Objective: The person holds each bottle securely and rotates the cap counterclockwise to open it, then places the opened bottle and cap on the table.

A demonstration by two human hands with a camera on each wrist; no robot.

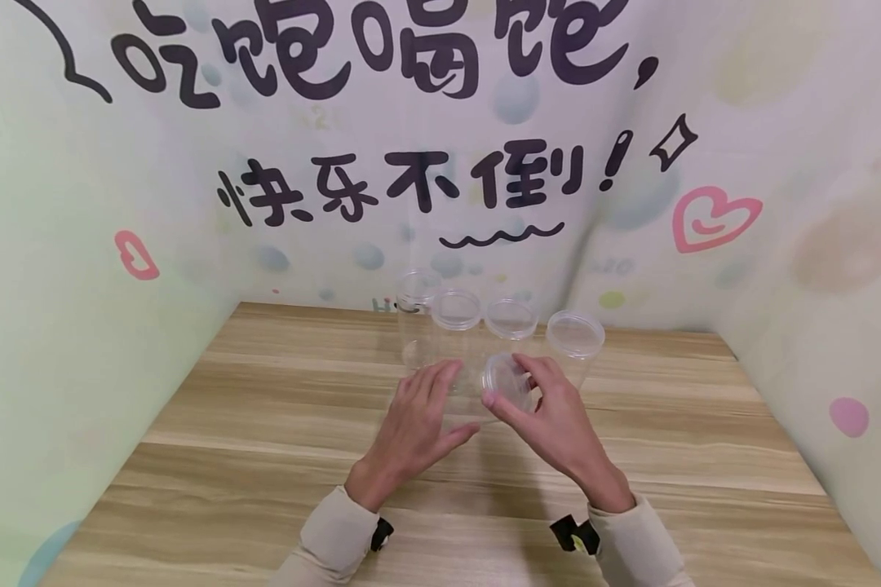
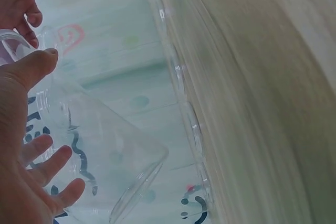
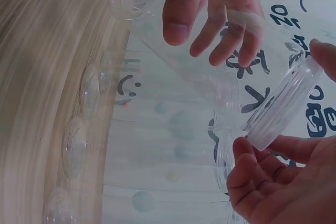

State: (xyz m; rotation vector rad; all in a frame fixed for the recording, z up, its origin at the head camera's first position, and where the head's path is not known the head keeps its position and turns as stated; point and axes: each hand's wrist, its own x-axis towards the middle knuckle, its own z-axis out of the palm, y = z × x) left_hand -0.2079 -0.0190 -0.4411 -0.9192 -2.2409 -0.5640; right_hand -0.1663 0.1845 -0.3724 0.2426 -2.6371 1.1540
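My right hand (image 1: 558, 412) pinches a round clear plastic lid (image 1: 501, 381) by its edge, thumb on one side and fingers on the other. The same lid (image 3: 286, 106) appears almost edge-on in the right wrist view. Beside it, my left hand (image 1: 417, 424) holds a clear plastic jar (image 2: 113, 135) between spread, bent fingers and thumb. The jar is tilted, with its bottom towards the left and above the tabletop in the left wrist view. Its outline is faint in the head view, and I cannot tell whether the lid touches its mouth.
Several clear jars stand in a row at the back of the wooden table (image 1: 264, 432), among them a tall one (image 1: 414, 326) at the left and another (image 1: 575, 334) at the right. A printed cloth (image 1: 338, 269) hangs behind them.
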